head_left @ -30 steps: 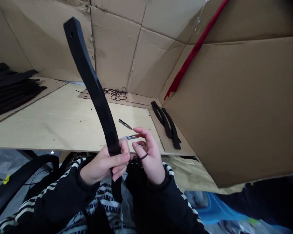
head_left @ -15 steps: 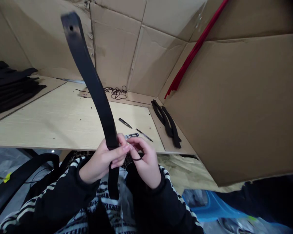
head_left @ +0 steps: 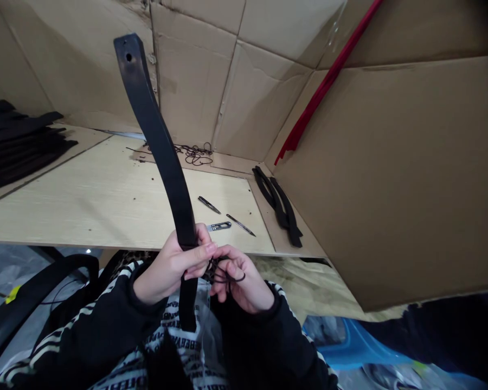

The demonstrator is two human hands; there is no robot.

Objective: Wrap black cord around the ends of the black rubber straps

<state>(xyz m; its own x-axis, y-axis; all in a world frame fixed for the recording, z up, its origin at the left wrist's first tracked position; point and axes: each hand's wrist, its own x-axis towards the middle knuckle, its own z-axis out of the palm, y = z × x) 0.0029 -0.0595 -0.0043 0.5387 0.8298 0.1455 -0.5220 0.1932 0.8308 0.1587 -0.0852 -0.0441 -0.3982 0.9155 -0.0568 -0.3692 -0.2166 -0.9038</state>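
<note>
A long, curved black strip (head_left: 162,151) stands upright in my left hand (head_left: 183,262), which is closed round its lower part. The strip has a small hole near its top end, and its lower end hangs over my lap. Beside it, my right hand (head_left: 242,279) is closed on a thin dark cord (head_left: 228,275) that loops around its fingers. The cord bunches between the two hands, close to the strip. My left thumb and forefinger pinch near the cord; whether they grip it too is hard to see.
Thread snips (head_left: 220,226), a second pair of snips (head_left: 209,205) and a slim pointed tool (head_left: 241,225) lie on the table. Tangled cord (head_left: 197,154) lies at the back. Black strips are stacked at left (head_left: 20,143); others lie right (head_left: 278,206). Cardboard walls (head_left: 390,179) enclose the table.
My right hand has turned and dropped slightly, and more cord now shows looped over its fingers. The strip's top end has tipped a little to the right and lower.
</note>
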